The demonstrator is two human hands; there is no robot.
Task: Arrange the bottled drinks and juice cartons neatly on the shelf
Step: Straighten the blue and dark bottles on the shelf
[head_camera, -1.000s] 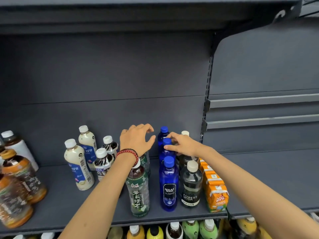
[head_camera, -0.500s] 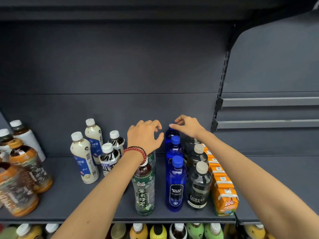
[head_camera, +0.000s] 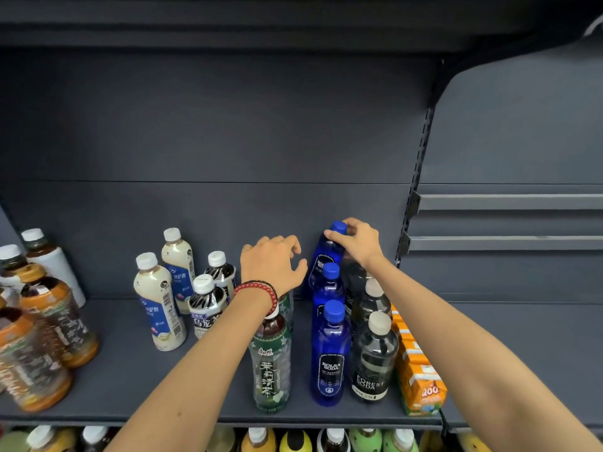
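Observation:
On the dark shelf (head_camera: pixel 130 380) three blue soda bottles stand in a row front to back. My right hand (head_camera: pixel 359 243) grips the neck of the rearmost blue bottle (head_camera: pixel 326 259), which leans left and sits higher than the other two. The front blue bottle (head_camera: pixel 329 357) is upright. Beside them to the right runs a row of dark Forest Soda bottles (head_camera: pixel 373 360), then orange juice cartons (head_camera: pixel 421 380). My left hand (head_camera: pixel 270 265), fingers spread, hovers over the back of the green tea bottle row (head_camera: pixel 270 363) and holds nothing.
Two milk tea bottles (head_camera: pixel 160 308) and two oolong bottles (head_camera: pixel 205 308) stand loosely at mid-left. Orange-capped tea bottles (head_camera: pixel 55 311) crowd the far left. A lower shelf holds more bottles (head_camera: pixel 295 442). A slotted upright (head_camera: pixel 421 164) divides off the right bay.
My right hand moved from above the bottle tops to the rear blue bottle's cap and took hold, lifting and tilting it. My left hand stayed spread over the green tea row.

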